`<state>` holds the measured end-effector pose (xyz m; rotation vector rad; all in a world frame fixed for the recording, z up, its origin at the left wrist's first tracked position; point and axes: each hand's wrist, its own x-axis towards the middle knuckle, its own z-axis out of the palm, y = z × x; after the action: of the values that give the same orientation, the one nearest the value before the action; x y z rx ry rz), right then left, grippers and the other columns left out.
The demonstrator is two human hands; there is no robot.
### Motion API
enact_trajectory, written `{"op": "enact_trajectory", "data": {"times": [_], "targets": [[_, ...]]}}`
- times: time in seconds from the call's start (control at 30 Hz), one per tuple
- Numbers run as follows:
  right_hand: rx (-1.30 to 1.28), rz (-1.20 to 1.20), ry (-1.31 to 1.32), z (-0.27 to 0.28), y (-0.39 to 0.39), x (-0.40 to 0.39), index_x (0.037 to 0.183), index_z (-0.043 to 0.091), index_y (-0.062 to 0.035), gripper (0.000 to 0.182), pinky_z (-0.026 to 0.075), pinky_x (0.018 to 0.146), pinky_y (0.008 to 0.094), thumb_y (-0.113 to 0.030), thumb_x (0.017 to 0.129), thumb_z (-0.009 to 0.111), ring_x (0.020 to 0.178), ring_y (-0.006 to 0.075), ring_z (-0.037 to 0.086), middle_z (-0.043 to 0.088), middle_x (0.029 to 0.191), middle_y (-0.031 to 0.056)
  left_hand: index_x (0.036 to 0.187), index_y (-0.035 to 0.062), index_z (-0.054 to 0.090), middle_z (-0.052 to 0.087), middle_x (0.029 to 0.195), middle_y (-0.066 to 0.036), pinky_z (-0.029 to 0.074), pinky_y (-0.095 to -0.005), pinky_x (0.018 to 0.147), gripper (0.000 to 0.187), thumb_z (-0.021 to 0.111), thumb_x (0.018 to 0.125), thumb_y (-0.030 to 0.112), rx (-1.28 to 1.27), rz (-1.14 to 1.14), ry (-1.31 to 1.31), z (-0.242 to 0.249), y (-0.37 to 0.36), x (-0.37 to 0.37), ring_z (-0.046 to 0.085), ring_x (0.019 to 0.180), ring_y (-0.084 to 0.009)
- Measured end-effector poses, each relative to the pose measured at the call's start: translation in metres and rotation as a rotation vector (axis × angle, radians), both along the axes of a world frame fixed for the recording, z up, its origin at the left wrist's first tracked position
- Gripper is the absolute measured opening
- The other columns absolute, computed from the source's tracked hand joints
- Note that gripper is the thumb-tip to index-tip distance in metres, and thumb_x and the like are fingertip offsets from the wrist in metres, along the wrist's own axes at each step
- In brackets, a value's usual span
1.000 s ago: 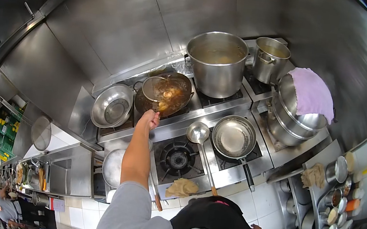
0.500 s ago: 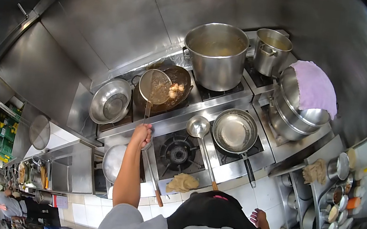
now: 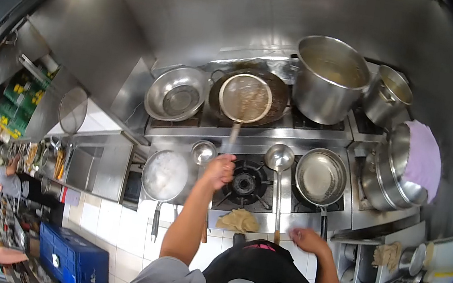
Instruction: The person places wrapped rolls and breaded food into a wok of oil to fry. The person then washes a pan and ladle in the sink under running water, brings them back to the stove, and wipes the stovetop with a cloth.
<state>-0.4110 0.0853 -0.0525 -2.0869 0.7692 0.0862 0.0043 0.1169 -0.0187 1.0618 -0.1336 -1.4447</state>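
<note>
My left hand (image 3: 219, 171) is closed round the handle of a round mesh strainer (image 3: 245, 99). Its bowl lies over a dark wok (image 3: 279, 102) on the back burner, and the wok's contents show brown through the mesh. Close to the stove's front edge is my right hand (image 3: 308, 241), smeared by motion, between the wooden end of a long ladle (image 3: 279, 158) and the black handle of a frying pan (image 3: 321, 177). A cloth (image 3: 238, 220) lies at the front edge below the bare burner (image 3: 244, 184).
Left of the wok is a steel bowl (image 3: 176, 93); below it stands a pan of whitish contents (image 3: 165, 176) beside another ladle (image 3: 203, 153). Stockpots (image 3: 325, 100) and a towel-draped pot (image 3: 386, 178) stand right. A blue crate (image 3: 74, 259) and a co-worker (image 3: 11, 182) are at left.
The view has swung left. My left hand still grips the strainer, which now covers more of the wok; the pale chunks beside it no longer show. My right hand has risen towards the stove.
</note>
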Motion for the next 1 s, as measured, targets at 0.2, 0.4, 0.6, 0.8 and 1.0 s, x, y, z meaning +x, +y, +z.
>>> {"op": "enact_trajectory", "data": {"times": [0.2, 0.4, 0.6, 0.8, 1.0], "targets": [[0.644, -0.026, -0.619, 0.126, -0.059, 0.337, 0.127, 0.056, -0.0022, 0.040, 0.050, 0.089, 0.0318, -0.031, 0.098, 0.055, 0.099, 0.0175, 0.061, 0.063, 0.113, 0.0095, 0.087, 0.0171, 0.049, 0.040, 0.058, 0.003, 0.024, -0.0241, 0.034, 0.014, 0.041, 0.098, 0.020, 0.016, 0.017, -0.080, -0.033, -0.005, -0.042, 0.032, 0.041, -0.0073], [0.910, -0.758, -0.326, 0.023, -0.058, 0.581, 0.123, 0.057, -0.0069, 0.040, 0.054, 0.077, 0.0387, -0.033, 0.093, 0.058, 0.087, 0.0203, 0.062, 0.063, 0.105, 0.0100, 0.115, 0.0083, 0.057, 0.065, 0.088, -0.003, 0.043, -0.0273, 0.049, 0.026, 0.061, 0.093, 0.021, -0.227, 0.079, 0.051, -0.077, 0.005, -0.058, 0.060, 0.065, -0.0130], [0.602, 0.074, -0.391, 0.131, 0.006, 0.513, 0.100, 0.064, -0.0056, 0.019, 0.050, 0.055, 0.0294, -0.022, 0.091, 0.063, 0.068, 0.0120, 0.059, 0.063, 0.085, 0.0013, 0.120, 0.0048, 0.056, 0.061, 0.112, -0.005, 0.051, -0.0324, 0.074, 0.036, 0.065, 0.091, 0.024, -0.392, 0.031, -0.218, -0.094, 0.014, -0.031, 0.059, 0.096, -0.0163], [-0.172, -0.636, -0.600, 0.092, -0.044, 0.283, 0.096, 0.065, -0.0029, 0.016, 0.049, 0.055, 0.0279, -0.017, 0.093, 0.058, 0.059, 0.0133, 0.059, 0.061, 0.067, 0.0045, 0.104, 0.0105, 0.052, 0.037, 0.057, 0.004, 0.021, -0.0232, 0.033, 0.012, 0.048, 0.099, 0.021, -0.167, -0.087, 0.099, -0.032, 0.008, 0.028, 0.027, 0.038, -0.0055], [-0.269, 0.060, -0.007, -0.112, 0.053, 0.176, 0.125, 0.057, -0.0139, 0.044, 0.050, 0.085, 0.0432, -0.025, 0.084, 0.066, 0.098, 0.0341, 0.059, 0.054, 0.118, 0.0181, 0.106, 0.0092, 0.049, 0.035, 0.059, 0.004, 0.022, -0.0227, 0.034, 0.011, 0.042, 0.100, 0.017, -0.128, -0.113, 0.106, 0.010, -0.007, 0.042, 0.026, 0.040, -0.0054]]}}
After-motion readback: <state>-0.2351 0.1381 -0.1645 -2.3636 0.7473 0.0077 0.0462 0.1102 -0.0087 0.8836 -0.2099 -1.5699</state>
